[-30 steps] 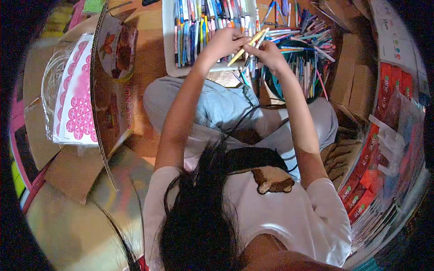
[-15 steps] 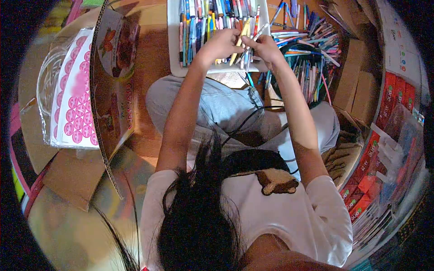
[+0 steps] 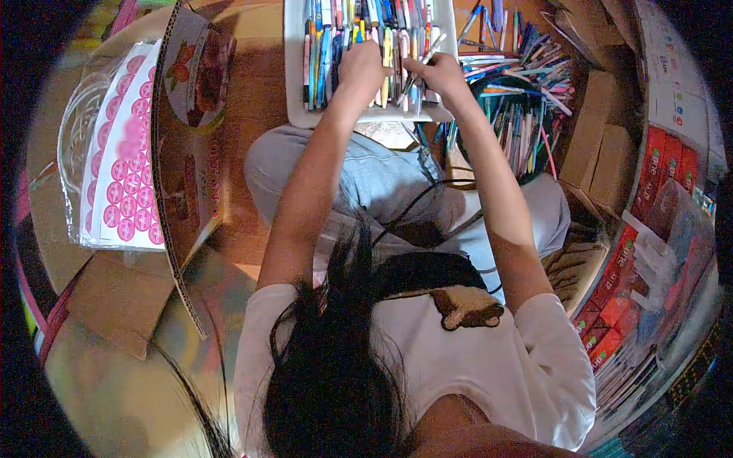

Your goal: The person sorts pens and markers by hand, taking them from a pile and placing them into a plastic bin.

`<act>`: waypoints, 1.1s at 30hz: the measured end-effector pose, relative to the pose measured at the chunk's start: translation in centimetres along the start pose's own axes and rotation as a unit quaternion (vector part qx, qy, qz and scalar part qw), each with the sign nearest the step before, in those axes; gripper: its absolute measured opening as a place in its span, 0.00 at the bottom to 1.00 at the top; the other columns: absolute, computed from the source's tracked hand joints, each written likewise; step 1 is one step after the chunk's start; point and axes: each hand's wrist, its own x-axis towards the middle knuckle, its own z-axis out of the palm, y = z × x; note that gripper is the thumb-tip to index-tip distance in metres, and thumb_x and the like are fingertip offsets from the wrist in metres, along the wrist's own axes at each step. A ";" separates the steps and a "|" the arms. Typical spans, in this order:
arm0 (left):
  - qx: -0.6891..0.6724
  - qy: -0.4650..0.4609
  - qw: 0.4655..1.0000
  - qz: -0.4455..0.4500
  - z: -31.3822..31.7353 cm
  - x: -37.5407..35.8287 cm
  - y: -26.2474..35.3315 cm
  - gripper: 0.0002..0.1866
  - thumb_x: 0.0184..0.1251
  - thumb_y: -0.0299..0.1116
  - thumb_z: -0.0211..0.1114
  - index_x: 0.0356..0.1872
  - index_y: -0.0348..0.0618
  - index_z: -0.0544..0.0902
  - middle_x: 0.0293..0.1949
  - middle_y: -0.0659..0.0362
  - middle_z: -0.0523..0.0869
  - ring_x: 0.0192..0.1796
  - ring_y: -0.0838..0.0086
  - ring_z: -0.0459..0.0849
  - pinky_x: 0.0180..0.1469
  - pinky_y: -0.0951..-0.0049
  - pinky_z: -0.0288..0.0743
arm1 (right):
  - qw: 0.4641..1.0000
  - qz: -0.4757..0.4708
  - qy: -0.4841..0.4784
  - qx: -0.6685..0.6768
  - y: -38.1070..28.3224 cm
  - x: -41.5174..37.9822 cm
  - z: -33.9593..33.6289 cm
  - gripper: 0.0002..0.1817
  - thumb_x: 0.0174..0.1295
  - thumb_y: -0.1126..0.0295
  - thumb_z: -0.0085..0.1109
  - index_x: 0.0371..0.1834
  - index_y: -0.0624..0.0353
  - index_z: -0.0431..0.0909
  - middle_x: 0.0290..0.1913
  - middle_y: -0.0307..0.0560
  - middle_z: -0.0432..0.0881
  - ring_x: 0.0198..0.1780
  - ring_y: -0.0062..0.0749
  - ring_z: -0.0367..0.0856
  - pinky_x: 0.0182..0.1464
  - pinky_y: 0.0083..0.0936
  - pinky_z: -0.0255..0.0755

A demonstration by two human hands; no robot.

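Observation:
In the head view, a white tray (image 3: 293,91) holds two rows of pens laid side by side. My left hand (image 3: 362,67) is over the near row, knuckles up, its fingertips hidden among the pens. Beside it, a pale yellow pen (image 3: 386,62) lies in the row. At the tray's right part, my right hand (image 3: 441,75) is closed, with a white pen (image 3: 436,43) slanting between thumb and fingers. Whether it holds more than one pen is hard to make out.
A big loose heap of pens (image 3: 527,126) lies right of the tray, by a cardboard box (image 3: 607,164). On the left stands an opened carton (image 3: 191,145) with a sheet of pink round stickers (image 3: 134,183). Red boxes (image 3: 618,278) line the far right. A black cable crosses the lap.
My left hand has moved left and down onto the row, and the yellow pen it held now lies in the tray. My right hand stays close by with the white pen.

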 end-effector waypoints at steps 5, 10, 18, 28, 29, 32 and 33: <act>0.021 -0.041 0.999 -0.017 0.7 0.5 -0.2 0.18 0.45 0.39 0.69 0.25 0.32 0.78 0.25 0.43 0.80 0.33 0.52 0.81 0.36 0.58 0.74 | 0.997 -0.033 0.029 -0.067 0.1 0.5 0.8 0.20 0.43 0.57 0.65 0.22 0.67 0.79 0.19 0.50 0.80 0.23 0.31 0.79 0.28 0.27 0.72; -0.050 0.025 0.998 -0.019 1.8 1.4 -1.3 0.17 0.47 0.40 0.68 0.27 0.33 0.77 0.25 0.43 0.80 0.32 0.52 0.81 0.36 0.58 0.73 | 0.977 -0.049 0.069 -0.194 -0.9 0.3 1.5 0.20 0.42 0.56 0.64 0.21 0.67 0.78 0.21 0.55 0.80 0.27 0.42 0.81 0.33 0.33 0.74; 0.014 0.037 0.999 -0.013 0.6 0.5 0.0 0.16 0.48 0.43 0.67 0.28 0.41 0.77 0.28 0.49 0.81 0.35 0.55 0.81 0.37 0.57 0.72 | 0.988 -0.052 0.005 -0.144 2.3 2.1 0.8 0.17 0.46 0.60 0.64 0.25 0.67 0.80 0.22 0.50 0.81 0.24 0.31 0.79 0.31 0.27 0.72; 0.048 0.004 0.998 -0.032 0.3 0.9 1.0 0.17 0.49 0.46 0.65 0.31 0.43 0.78 0.31 0.51 0.82 0.37 0.55 0.81 0.35 0.57 0.72 | 0.987 -0.027 0.045 -0.151 1.8 1.1 -0.1 0.25 0.38 0.52 0.65 0.23 0.68 0.78 0.23 0.58 0.79 0.30 0.46 0.81 0.34 0.35 0.73; 0.048 0.006 0.998 -0.031 0.4 0.9 0.9 0.17 0.49 0.46 0.65 0.31 0.43 0.78 0.31 0.51 0.82 0.37 0.55 0.81 0.35 0.57 0.72 | 0.987 -0.026 0.041 -0.151 1.2 0.8 -0.2 0.25 0.37 0.51 0.66 0.23 0.67 0.78 0.24 0.59 0.79 0.30 0.46 0.81 0.34 0.35 0.73; 0.045 0.007 0.999 -0.024 0.5 0.9 0.9 0.16 0.50 0.45 0.65 0.32 0.43 0.78 0.31 0.51 0.82 0.37 0.55 0.81 0.35 0.57 0.72 | 0.985 -0.043 0.067 -0.151 0.4 -0.2 -0.1 0.24 0.37 0.52 0.66 0.23 0.66 0.78 0.25 0.60 0.79 0.30 0.49 0.80 0.35 0.36 0.73; 0.042 0.007 0.999 -0.021 0.6 1.0 0.7 0.16 0.50 0.44 0.65 0.31 0.43 0.78 0.31 0.51 0.82 0.37 0.55 0.81 0.35 0.57 0.72 | 0.982 -0.042 0.075 -0.167 0.3 -0.3 0.1 0.24 0.37 0.52 0.67 0.23 0.66 0.78 0.25 0.60 0.79 0.30 0.49 0.80 0.35 0.36 0.73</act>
